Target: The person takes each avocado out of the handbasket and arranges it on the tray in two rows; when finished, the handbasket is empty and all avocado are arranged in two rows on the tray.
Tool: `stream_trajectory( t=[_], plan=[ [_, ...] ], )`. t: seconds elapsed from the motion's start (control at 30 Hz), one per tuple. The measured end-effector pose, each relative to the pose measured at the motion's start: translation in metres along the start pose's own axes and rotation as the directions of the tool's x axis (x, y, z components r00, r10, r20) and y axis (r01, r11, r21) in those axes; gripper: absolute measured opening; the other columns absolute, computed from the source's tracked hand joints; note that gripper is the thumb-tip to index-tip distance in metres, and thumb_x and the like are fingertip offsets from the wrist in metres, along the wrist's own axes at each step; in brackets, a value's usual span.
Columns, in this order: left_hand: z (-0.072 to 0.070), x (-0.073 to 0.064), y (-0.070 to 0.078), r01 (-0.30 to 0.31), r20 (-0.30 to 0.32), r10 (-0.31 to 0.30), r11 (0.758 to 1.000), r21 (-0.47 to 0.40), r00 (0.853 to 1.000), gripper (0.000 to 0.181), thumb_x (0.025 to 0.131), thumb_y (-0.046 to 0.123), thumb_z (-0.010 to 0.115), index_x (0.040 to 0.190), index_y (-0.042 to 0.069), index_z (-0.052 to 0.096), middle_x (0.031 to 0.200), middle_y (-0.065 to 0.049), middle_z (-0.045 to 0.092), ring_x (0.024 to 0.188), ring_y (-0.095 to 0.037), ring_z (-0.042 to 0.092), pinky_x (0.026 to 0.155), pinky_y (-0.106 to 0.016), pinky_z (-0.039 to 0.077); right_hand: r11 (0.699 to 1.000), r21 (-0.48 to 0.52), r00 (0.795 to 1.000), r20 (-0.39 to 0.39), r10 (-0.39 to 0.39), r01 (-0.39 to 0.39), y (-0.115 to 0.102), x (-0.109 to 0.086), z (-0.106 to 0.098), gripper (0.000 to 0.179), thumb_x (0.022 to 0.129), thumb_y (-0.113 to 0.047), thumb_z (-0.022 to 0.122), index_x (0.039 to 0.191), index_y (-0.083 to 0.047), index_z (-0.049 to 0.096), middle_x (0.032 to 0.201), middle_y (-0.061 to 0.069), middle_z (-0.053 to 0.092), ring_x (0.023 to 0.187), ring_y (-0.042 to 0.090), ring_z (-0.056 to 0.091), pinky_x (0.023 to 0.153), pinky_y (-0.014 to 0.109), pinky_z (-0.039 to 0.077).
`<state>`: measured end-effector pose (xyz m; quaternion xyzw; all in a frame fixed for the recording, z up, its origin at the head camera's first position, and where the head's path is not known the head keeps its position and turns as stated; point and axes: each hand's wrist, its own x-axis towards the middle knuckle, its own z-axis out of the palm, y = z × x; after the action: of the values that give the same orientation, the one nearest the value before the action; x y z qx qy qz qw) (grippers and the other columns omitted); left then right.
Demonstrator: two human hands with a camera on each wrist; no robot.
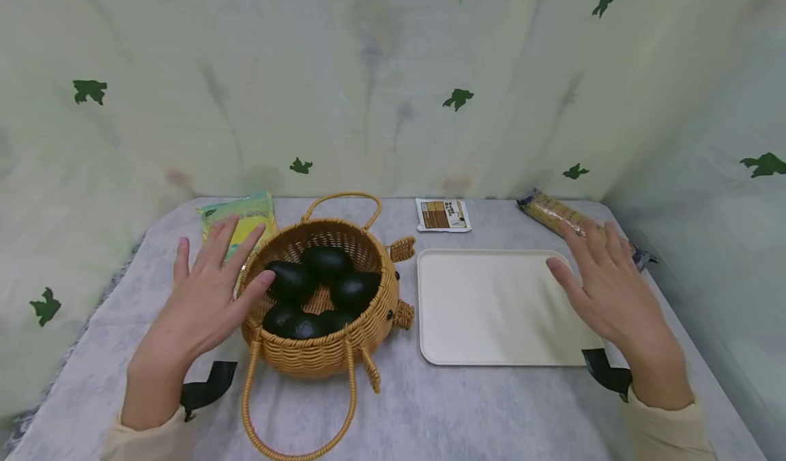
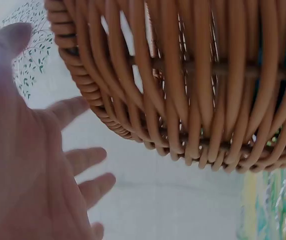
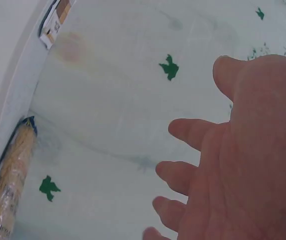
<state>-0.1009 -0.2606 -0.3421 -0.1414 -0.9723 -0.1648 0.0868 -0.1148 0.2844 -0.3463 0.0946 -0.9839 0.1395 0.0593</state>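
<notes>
In the head view, my left hand (image 1: 211, 297) is spread beside the left rim of a wicker basket (image 1: 368, 324), its thumb overlapping the rim from this angle. Several dark avocados (image 1: 328, 264) lie inside the basket. The left wrist view shows the basket's woven side (image 2: 183, 90) close to the fingers, which hold nothing. Over the right edge of a white rectangular tray (image 1: 491, 304), my right hand (image 1: 614, 297) hovers with fingers apart and nothing held. A long clear packet (image 1: 552, 212), apparently noodles, lies beyond it, also visible as a packet (image 3: 10, 185) in the right wrist view.
A green and yellow bag (image 1: 248, 215) lies behind my left hand, partly hidden. Near the back edge sits a small white and brown packet (image 1: 443, 215). The basket's front handle (image 1: 353, 406) droops toward me. A pale curtain (image 1: 381, 93) with green leaf shapes encloses the table.
</notes>
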Motion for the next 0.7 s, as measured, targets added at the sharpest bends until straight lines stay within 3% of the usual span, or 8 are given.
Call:
stream_trajectory(
  t=[0.17, 0.33, 0.47, 0.57, 0.7],
  plan=[
    [-0.001, 0.004, -0.002, -0.063, 0.005, 0.066, 0.977, -0.203, 0.998, 0.066, 0.110, 0.040, 0.043, 0.167, 0.024, 0.016, 0.173, -0.015, 0.005, 0.156, -0.046, 0.010, 0.118, -0.066, -0.015, 0.999, -0.002, 0.998, -0.045, -0.047, 0.047, -0.014, 0.008, -0.004, 0.072, 0.108, -0.050, 0.042, 0.167, -0.019, 0.016, 0.169, 0.024, 0.017, 0.155, 0.047, 0.013, 0.114, 0.072, 0.020],
    [0.001, 0.008, -0.002, -0.047, 0.012, 0.052, 0.955, -0.292, 0.999, 0.065, 0.109, 0.037, 0.045, 0.167, 0.028, 0.017, 0.173, -0.013, 0.008, 0.156, -0.048, 0.010, 0.115, -0.075, -0.002, 0.995, 0.052, 0.983, -0.162, -0.081, 0.090, -0.031, 0.017, -0.003, 0.065, 0.106, -0.043, 0.053, 0.163, -0.017, 0.033, 0.161, 0.022, 0.039, 0.147, 0.046, 0.035, 0.109, 0.070, 0.030],
    [0.005, 0.011, -0.005, -0.035, -0.005, 0.036, 0.913, -0.406, 0.999, 0.062, 0.109, 0.033, 0.046, 0.166, 0.029, 0.022, 0.172, -0.010, 0.014, 0.156, -0.046, 0.012, 0.112, -0.079, 0.010, 0.981, 0.121, 0.960, -0.252, -0.120, 0.154, -0.045, 0.027, 0.003, 0.058, 0.104, -0.035, 0.061, 0.156, -0.014, 0.046, 0.156, 0.019, 0.047, 0.143, 0.043, 0.042, 0.109, 0.066, 0.035],
    [0.011, 0.013, -0.009, -0.050, -0.027, 0.042, 0.874, -0.483, 0.999, 0.061, 0.108, 0.028, 0.047, 0.165, 0.026, 0.026, 0.171, -0.010, 0.017, 0.156, -0.041, 0.013, 0.113, -0.078, 0.013, 0.962, 0.179, 0.948, -0.280, -0.150, 0.205, -0.055, 0.036, 0.009, 0.055, 0.102, -0.031, 0.064, 0.152, -0.013, 0.051, 0.154, 0.016, 0.051, 0.142, 0.040, 0.045, 0.110, 0.064, 0.037],
    [0.020, 0.016, -0.013, -0.055, -0.015, 0.055, 0.861, -0.505, 0.998, 0.062, 0.106, 0.023, 0.051, 0.164, 0.025, 0.029, 0.170, -0.011, 0.019, 0.156, -0.040, 0.014, 0.113, -0.077, 0.015, 0.926, 0.264, 0.937, -0.294, -0.190, 0.271, -0.070, 0.048, 0.017, 0.052, 0.101, -0.025, 0.067, 0.149, -0.011, 0.055, 0.151, 0.013, 0.055, 0.139, 0.036, 0.050, 0.108, 0.060, 0.041]
  ],
)
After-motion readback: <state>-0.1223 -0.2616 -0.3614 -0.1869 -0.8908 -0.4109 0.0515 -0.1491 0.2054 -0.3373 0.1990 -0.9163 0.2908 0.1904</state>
